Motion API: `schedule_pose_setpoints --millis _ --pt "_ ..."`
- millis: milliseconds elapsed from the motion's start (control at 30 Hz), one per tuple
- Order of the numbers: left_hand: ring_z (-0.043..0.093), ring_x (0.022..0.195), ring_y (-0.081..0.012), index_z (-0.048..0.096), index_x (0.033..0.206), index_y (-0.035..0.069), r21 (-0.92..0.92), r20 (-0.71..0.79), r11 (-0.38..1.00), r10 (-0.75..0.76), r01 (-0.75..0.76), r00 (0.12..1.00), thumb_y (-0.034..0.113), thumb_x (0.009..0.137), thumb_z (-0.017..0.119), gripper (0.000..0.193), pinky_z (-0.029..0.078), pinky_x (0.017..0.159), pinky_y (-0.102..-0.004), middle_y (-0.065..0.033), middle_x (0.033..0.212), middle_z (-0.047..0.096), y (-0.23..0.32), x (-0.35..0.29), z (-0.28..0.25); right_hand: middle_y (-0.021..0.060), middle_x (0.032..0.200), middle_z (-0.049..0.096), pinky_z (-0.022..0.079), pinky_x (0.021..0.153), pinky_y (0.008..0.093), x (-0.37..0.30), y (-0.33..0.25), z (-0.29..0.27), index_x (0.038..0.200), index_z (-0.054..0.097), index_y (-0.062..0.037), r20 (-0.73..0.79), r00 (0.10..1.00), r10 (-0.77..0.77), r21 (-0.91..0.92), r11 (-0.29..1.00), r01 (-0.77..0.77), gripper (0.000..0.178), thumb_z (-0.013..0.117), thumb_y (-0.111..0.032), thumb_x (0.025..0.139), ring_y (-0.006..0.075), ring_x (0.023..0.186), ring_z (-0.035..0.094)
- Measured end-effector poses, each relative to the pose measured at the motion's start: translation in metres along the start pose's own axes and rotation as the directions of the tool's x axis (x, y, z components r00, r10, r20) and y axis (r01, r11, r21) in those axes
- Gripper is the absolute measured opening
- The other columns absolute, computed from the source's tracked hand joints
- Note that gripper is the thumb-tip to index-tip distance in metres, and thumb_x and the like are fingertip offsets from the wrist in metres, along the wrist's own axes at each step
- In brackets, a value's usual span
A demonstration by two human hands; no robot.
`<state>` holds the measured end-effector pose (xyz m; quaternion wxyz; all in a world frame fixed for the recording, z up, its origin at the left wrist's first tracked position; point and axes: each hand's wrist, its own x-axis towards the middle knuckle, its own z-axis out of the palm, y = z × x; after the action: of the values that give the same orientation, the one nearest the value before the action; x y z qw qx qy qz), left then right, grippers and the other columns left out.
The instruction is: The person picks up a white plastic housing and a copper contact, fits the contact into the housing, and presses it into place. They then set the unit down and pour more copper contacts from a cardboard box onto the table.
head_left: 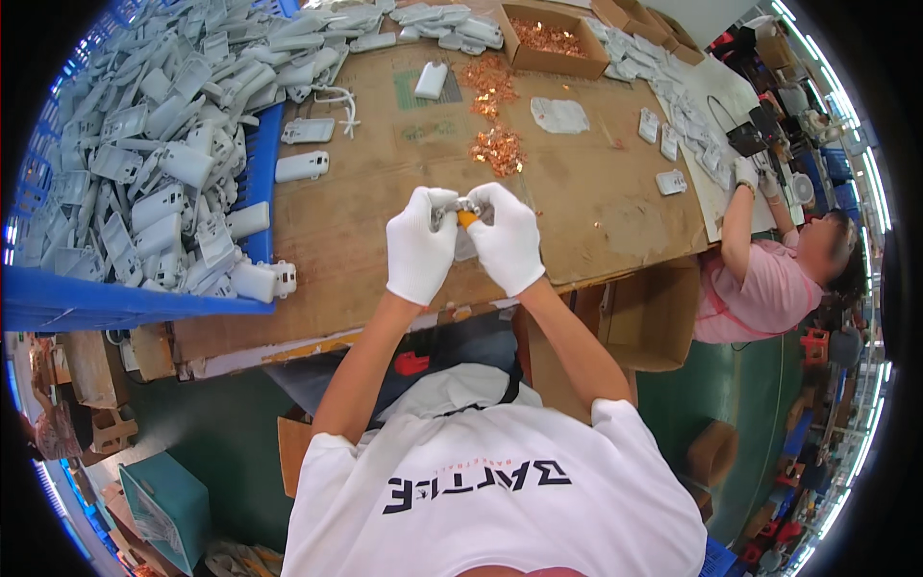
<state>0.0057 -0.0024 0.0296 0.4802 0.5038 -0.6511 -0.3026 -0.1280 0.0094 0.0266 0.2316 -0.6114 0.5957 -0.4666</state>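
Two small things, a silvery part [465,204] and an orange piece [467,218], sit between the fingertips of the left hand [420,245] and right hand [510,240], over the middle of the worktop [596,216], nearer its front edge than its far one. The step in hand looks like close two-handed work on the silvery part. I judge that the next move calls for a steady left pinch and a small, exact turn or push from the right; whether the two things are joined, I cannot tell.

Both hands are white-gloved, backs upward, fingers curled narrow about the silvery part, with the orange piece by the right thumb. The forearms [373,365] cross the front edge and slant inward, so the hands almost touch.

Beyond the fingertips, toward the far edge, lie copper bits [497,149]; along the left edge stands a blue crate [125,298] heaped with pale housings [187,165].
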Motion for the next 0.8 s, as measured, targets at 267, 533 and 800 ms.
schedule_pose_setpoints --millis 267,533,800 --pt "0.071 0.078 -0.0220 0.064 0.097 0.001 -0.119 0.041 0.988 -0.091 0.095 0.995 0.000 0.085 0.068 0.012 0.054 0.071 -0.0325 -0.0142 0.086 0.072 -0.026 0.013 0.020 0.0148 0.098 0.063 0.052 0.078 0.0442 -0.004 0.010 0.002 0.105 0.062 -0.0062 0.016 0.997 -0.074 -0.144 0.987 0.076 0.027 0.070 -0.008 0.080 0.0363 0.091 0.063" --pt "0.061 0.113 -0.0284 0.057 0.123 0.001 0.237 0.071 0.970 0.036 -0.052 0.997 0.005 0.082 0.069 0.043 0.048 0.100 -0.0378 -0.0177 0.123 0.061 -0.067 0.059 -0.042 0.0142 0.106 0.069 0.051 0.091 0.0370 0.076 0.092 -0.078 0.105 0.070 -0.0026 -0.232 0.972 -0.040 -0.318 0.947 -0.037 0.028 0.060 -0.001 0.080 0.0289 0.101 0.066" --pt "0.045 0.129 -0.0354 0.054 0.130 0.010 0.920 0.154 0.391 -0.386 0.010 0.910 0.016 0.081 0.072 0.052 0.038 0.108 -0.0434 -0.0170 0.137 0.050 -0.087 0.106 -0.087 0.0137 0.099 0.064 0.050 0.086 0.0427 0.123 0.137 -0.131 0.103 0.066 -0.0081 -0.079 0.917 -0.392 -0.709 0.668 0.224 0.027 0.066 -0.001 0.077 0.0325 0.096 0.063"
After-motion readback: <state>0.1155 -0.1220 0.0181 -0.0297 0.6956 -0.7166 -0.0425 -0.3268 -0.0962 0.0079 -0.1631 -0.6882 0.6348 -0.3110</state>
